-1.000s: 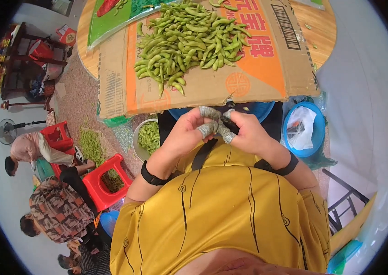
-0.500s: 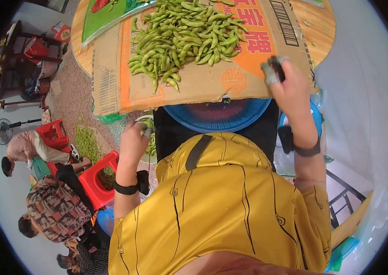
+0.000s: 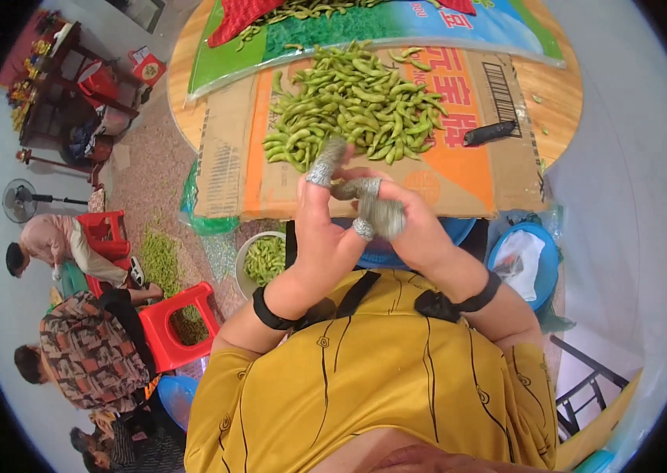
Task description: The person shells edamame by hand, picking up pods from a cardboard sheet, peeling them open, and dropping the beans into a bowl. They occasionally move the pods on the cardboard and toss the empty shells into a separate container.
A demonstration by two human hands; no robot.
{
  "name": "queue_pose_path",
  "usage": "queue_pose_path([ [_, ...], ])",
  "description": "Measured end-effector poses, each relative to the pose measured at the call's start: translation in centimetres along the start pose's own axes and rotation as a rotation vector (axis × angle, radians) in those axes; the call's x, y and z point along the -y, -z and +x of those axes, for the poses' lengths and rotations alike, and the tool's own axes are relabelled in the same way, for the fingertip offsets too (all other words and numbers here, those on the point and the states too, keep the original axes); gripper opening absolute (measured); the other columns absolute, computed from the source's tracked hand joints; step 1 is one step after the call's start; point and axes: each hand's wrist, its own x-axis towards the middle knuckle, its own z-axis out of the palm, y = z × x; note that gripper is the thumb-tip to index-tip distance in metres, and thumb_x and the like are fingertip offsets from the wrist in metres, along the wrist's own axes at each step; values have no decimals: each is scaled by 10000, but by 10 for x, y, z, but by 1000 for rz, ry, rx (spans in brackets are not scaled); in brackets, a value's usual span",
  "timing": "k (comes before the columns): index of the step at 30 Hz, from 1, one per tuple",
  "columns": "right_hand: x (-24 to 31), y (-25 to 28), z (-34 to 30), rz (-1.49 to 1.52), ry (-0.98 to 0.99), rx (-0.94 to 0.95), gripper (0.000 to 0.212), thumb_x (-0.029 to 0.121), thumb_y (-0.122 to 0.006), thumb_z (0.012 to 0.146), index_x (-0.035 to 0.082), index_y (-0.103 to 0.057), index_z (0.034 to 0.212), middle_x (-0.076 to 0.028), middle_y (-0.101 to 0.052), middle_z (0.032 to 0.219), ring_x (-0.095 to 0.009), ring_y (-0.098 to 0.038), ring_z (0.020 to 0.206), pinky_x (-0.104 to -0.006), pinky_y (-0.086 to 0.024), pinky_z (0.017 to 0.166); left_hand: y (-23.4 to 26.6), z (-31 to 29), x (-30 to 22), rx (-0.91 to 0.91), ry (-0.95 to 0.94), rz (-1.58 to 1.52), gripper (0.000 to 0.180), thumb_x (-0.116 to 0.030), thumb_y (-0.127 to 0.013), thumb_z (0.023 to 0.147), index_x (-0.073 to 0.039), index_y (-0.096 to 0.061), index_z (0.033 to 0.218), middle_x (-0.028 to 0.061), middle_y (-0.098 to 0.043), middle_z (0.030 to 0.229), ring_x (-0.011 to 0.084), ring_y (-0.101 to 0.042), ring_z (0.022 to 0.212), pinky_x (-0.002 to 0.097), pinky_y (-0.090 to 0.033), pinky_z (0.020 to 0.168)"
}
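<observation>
My left hand (image 3: 321,236) and my right hand (image 3: 420,225) meet over the near edge of a flattened cardboard sheet (image 3: 227,158). Grey and silvery wraps cover several of my fingertips. The left index finger points up toward a heap of green soybean pods (image 3: 361,102), while the left thumb touches the wrapped, bent fingers of the right hand. Whatever lies between the fingers is hidden. A short black tube-like piece (image 3: 491,133) rests on the cardboard, right of the heap. Beneath the hands, a blue basin (image 3: 451,232) shows in part.
A green and blue plastic sheet (image 3: 499,43) covers the table's far part. Left of me are a bowl of pods (image 3: 264,260) and a red stool (image 3: 158,335). A blue tub (image 3: 548,272) stands at right. Several people sit at far left, near pods on the floor (image 3: 161,264).
My hands were apart and have come together in front of the pod heap. The right hand has left the cardboard's right side, where the black piece now lies. The view has shifted.
</observation>
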Motion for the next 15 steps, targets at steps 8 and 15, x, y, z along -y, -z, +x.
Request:
queue_pose_path([
  [8,-22,-24,2,628,-134,-314,252,137,-464,905,-9,-572,1079,-49,-618,970,-137,-576,875,-273,-458,800,-10,0,7,-133,-160,273,741,-76,-653,731,-43,-313,1388,137,-374,1429,234,-400,1274,376,-325,1009],
  [15,-30,-30,-6,185,-34,-145,283,182,-498,912,36,-527,1154,-96,-610,989,-202,-587,913,-328,-461,831,-10,-2,7,-176,-113,0,745,-90,-694,733,-41,-326,1379,171,-381,1414,281,-415,1252,412,-329,1019],
])
